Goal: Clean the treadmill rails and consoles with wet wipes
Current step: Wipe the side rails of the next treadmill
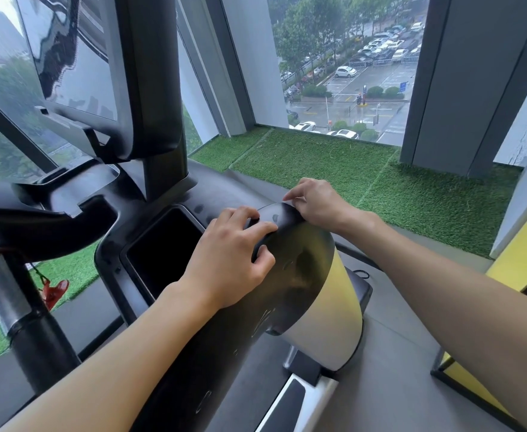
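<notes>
Rail (224, 353) lengthwise toward window; left hand (227, 257) atop, right hand (315, 202) with wipe (288, 201)

Both bare forearms reach forward to the rail (293, 275). The left hand (234, 257) lies palm-down on the rail's left side, its fingers (257, 228) curled over the rounded top and the thumb pressed to the rail's face. The right hand (316, 202) sits at the rail's far end, wrist bent, pinching a white wipe (288, 201) against the edge.
</notes>
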A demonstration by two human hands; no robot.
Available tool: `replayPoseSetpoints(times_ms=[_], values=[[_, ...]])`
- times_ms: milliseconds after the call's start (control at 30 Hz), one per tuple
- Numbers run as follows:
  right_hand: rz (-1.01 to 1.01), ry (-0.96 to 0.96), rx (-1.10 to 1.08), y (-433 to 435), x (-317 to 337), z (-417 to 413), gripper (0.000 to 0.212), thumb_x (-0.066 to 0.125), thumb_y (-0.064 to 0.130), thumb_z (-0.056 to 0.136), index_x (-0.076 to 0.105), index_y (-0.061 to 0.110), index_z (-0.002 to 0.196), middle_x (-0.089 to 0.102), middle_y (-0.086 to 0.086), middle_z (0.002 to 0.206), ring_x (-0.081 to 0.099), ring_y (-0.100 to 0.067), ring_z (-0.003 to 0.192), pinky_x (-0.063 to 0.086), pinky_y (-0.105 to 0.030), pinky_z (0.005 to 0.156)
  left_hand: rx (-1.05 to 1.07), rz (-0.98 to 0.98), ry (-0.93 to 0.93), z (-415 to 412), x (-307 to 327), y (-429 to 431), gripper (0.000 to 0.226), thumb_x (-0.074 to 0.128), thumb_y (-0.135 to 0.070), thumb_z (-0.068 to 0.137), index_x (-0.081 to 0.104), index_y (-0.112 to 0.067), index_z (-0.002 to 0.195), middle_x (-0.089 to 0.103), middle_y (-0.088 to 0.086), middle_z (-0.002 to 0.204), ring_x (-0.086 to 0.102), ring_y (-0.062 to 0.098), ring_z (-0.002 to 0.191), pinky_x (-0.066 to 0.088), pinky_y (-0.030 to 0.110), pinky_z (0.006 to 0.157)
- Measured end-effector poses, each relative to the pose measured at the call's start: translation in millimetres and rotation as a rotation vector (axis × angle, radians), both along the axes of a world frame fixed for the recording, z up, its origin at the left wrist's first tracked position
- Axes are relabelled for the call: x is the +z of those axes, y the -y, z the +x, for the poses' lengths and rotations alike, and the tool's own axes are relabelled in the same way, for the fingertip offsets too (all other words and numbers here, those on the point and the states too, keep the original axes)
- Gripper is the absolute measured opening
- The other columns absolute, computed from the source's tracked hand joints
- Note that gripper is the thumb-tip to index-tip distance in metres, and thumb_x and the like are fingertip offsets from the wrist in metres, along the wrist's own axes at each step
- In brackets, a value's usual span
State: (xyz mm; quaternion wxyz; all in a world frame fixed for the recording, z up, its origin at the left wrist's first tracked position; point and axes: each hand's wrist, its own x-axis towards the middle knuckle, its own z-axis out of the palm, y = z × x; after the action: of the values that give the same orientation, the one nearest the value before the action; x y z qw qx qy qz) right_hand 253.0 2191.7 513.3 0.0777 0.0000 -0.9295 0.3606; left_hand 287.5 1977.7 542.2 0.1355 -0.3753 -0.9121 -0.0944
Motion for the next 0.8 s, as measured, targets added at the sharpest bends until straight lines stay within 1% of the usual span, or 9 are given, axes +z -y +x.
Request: replayPoseSetpoints(times_ms=[100, 200, 267, 333, 367, 467, 600, 700, 800], values=[[-0.019, -0.031, 0.027, -0.4, 1.5, 5.1, 0.023, 0.055, 0.011, 0.098, 0.074, 0.011, 0.112, 0.058, -0.003, 0.104, 0.057, -0.023, 0.107, 0.03, -0.013, 0.081, 0.003, -0.001, 0.004, -0.2, 0.3, 0.2, 0.041, 0.046, -0.036, 0.083, 0.07, -0.026, 0.115, 0.059, 0.001, 0.115, 0.053, 0.027, 0.105, 0.05, 0.046, 0.088], [-0.016, -0.034, -0.022, -4.1, -3.2, 9.6, 0.023, 0.056, 0.011, 0.097, 0.074, 0.011, 0.112, 0.062, -0.014, 0.116, 0.053, -0.028, 0.121, 0.034, -0.021, 0.095, 0.005, 0.003, 0.003, 0.5, 0.5, -0.1, 0.042, 0.046, -0.036, 0.083, 0.07, -0.026, 0.115, 0.059, 0.001, 0.115, 0.053, 0.026, 0.106, 0.05, 0.045, 0.089], [-0.012, -0.054, -0.031, -5.3, -5.7, 14.3, 0.022, 0.058, 0.013, 0.097, 0.074, 0.012, 0.111, 0.061, -0.011, 0.109, 0.057, -0.028, 0.111, 0.036, -0.02, 0.087, 0.004, 0.002, -0.001, 0.5, 0.1, -0.3, 0.041, 0.046, -0.036, 0.083, 0.07, -0.025, 0.115, 0.06, 0.001, 0.115, 0.053, 0.026, 0.106, 0.05, 0.045, 0.089], [-0.052, -0.081, -0.016, -4.6, -5.6, 19.4, 0.021, 0.058, 0.013, 0.097, 0.074, 0.011, 0.11, 0.055, -0.001, 0.095, 0.057, -0.022, 0.094, 0.032, -0.017, 0.075, 0.001, 0.002, -0.001, 0.1, 0.5, -0.2, 0.041, 0.046, -0.035, 0.083, 0.07, -0.025, 0.115, 0.06, 0.001, 0.115, 0.054, 0.026, 0.106, 0.05, 0.045, 0.088], [-0.072, -0.089, -0.022, -4.6, -6.3, 20.9, 0.021, 0.058, 0.013, 0.097, 0.075, 0.011, 0.11, 0.053, 0.001, 0.092, 0.056, -0.02, 0.09, 0.031, -0.016, 0.072, 0.0, 0.002, -0.001, -0.1, 0.6, -0.3, 0.041, 0.046, -0.035, 0.083, 0.07, -0.025, 0.114, 0.06, 0.001, 0.115, 0.054, 0.026, 0.106, 0.05, 0.045, 0.088], [-0.073, -0.116, -0.057, -3.0, -9.5, 24.3, 0.021, 0.057, 0.013, 0.098, 0.074, 0.01, 0.11, 0.051, 0.001, 0.091, 0.053, -0.019, 0.086, 0.03, -0.015, 0.07, 0.001, 0.0, -0.003, 0.2, 0.7, -0.3, 0.041, 0.046, -0.035, 0.083, 0.07, -0.025, 0.115, 0.06, 0.001, 0.115, 0.053, 0.026, 0.106, 0.05, 0.045, 0.089], [-0.108, -0.179, -0.031, 2.7, -11.5, 31.7, 0.019, 0.06, 0.013, 0.096, 0.075, 0.011, 0.108, 0.049, 0.003, 0.086, 0.051, -0.013, 0.077, 0.03, -0.012, 0.068, 0.0, 0.0, -0.001, 0.3, 1.0, -0.2, 0.042, 0.046, -0.036, 0.083, 0.07, -0.025, 0.115, 0.06, 0.002, 0.116, 0.053, 0.026, 0.106, 0.05, 0.045, 0.089], [-0.112, -0.194, -0.103, 2.2, -16.4, 33.3, 0.02, 0.06, 0.009, 0.095, 0.075, 0.007, 0.108, 0.049, 0.001, 0.086, 0.05, -0.013, 0.077, 0.031, -0.01, 0.07, 0.0, -0.005, -0.002, 0.9, 1.2, -0.3, 0.042, 0.046, -0.036, 0.083, 0.07, -0.025, 0.115, 0.06, 0.002, 0.116, 0.053, 0.026, 0.107, 0.05, 0.045, 0.089], [-0.121, -0.25, -0.083, 9.7, -19.3, 39.6, 0.016, 0.062, 0.009, 0.093, 0.076, 0.008, 0.101, 0.051, 0.002, 0.084, 0.053, -0.015, 0.074, 0.034, -0.012, 0.067, -0.003, -0.01, -0.004, 0.8, 1.7, -0.5, 0.042, 0.046, -0.036, 0.083, 0.07, -0.025, 0.116, 0.06, 0.001, 0.115, 0.053, 0.026, 0.106, 0.05, 0.045, 0.088]])
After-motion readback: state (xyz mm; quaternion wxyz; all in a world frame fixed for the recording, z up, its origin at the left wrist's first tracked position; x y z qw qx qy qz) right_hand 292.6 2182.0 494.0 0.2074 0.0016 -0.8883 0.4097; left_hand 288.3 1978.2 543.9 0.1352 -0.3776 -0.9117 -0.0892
